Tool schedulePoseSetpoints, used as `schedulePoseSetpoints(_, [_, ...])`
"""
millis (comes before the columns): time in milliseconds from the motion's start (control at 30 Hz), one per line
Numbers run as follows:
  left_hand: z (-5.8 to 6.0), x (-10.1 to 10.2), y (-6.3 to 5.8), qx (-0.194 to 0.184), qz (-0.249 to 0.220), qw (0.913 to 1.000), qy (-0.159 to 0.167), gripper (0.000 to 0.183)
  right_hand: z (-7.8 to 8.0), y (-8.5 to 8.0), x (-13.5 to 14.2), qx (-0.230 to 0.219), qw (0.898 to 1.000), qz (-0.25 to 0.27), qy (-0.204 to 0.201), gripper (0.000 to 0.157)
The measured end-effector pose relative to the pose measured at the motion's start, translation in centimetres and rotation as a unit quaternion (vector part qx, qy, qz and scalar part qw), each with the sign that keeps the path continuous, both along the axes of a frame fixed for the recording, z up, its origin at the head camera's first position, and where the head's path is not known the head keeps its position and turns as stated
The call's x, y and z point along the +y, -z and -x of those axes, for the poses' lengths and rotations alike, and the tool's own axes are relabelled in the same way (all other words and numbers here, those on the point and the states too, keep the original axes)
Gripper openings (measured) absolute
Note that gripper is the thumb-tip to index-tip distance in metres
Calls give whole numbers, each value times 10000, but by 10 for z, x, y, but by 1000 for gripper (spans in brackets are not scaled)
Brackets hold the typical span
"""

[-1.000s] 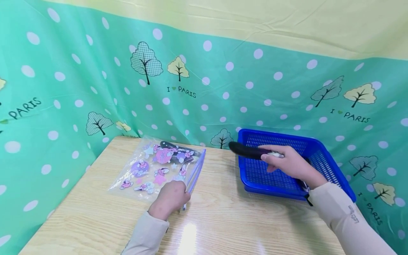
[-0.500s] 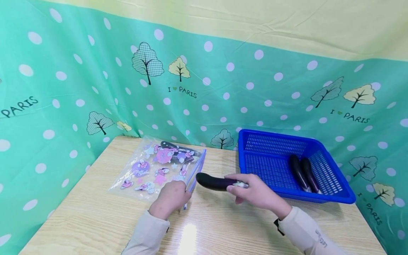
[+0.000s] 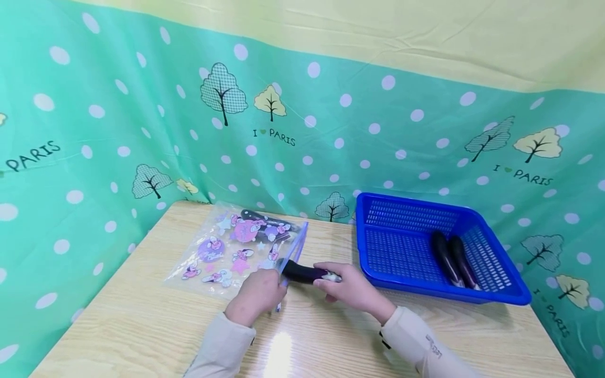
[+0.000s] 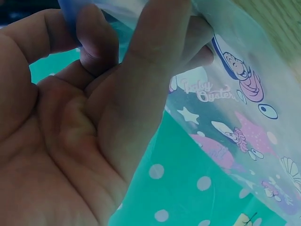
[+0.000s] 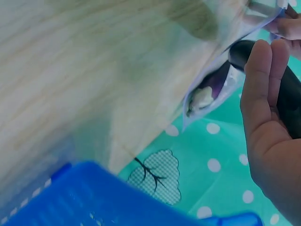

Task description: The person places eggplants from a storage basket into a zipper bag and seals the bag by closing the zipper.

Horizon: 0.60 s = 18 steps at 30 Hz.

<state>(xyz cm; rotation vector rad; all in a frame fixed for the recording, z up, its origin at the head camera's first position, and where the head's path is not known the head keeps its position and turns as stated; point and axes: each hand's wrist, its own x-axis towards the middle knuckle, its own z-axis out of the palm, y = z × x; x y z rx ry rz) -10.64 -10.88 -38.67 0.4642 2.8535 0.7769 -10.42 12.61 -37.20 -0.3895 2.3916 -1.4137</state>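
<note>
My left hand [image 3: 257, 294] pinches the purple zip edge of a clear plastic zip bag [image 3: 200, 275] printed with pink and purple cartoons, lying on the table. In the left wrist view its fingers curl at the bag's edge. My right hand [image 3: 350, 286] holds a dark purple eggplant [image 3: 302, 272] by its pale stem end, the rounded tip entering the bag's mouth. Inside the bag, along its far side, lies another eggplant [image 5: 217, 84], its stem end near the opening in the right wrist view. Print covers part of it in the head view.
A blue plastic basket [image 3: 425, 294] stands at the right of the wooden table [image 3: 127, 310]. Two eggplants [image 3: 446, 260] lie side by side in its right half. A green dotted curtain [image 3: 326, 142] hangs behind the table and along its sides.
My right hand has carried the eggplant left from over the basket to the bag's mouth, where its tip now enters. My left hand has kept hold of the bag's edge.
</note>
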Motion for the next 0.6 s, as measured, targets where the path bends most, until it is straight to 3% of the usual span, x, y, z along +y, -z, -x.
schedulePoseSetpoints(200, [-2, 3, -2, 41, 126, 9999, -29, 21, 15, 14, -11, 23, 9999, -27, 151, 51])
schedulePoseSetpoints(367, [-3, 4, -2, 3, 197, 9998, 8, 24, 26, 17, -18, -322, 9981, 393, 349, 48])
schedulePoseSetpoints(600, [-3, 5, -2, -2, 238, 9997, -63, 20, 42, 26, -30, -990, 9878, 928, 760, 46])
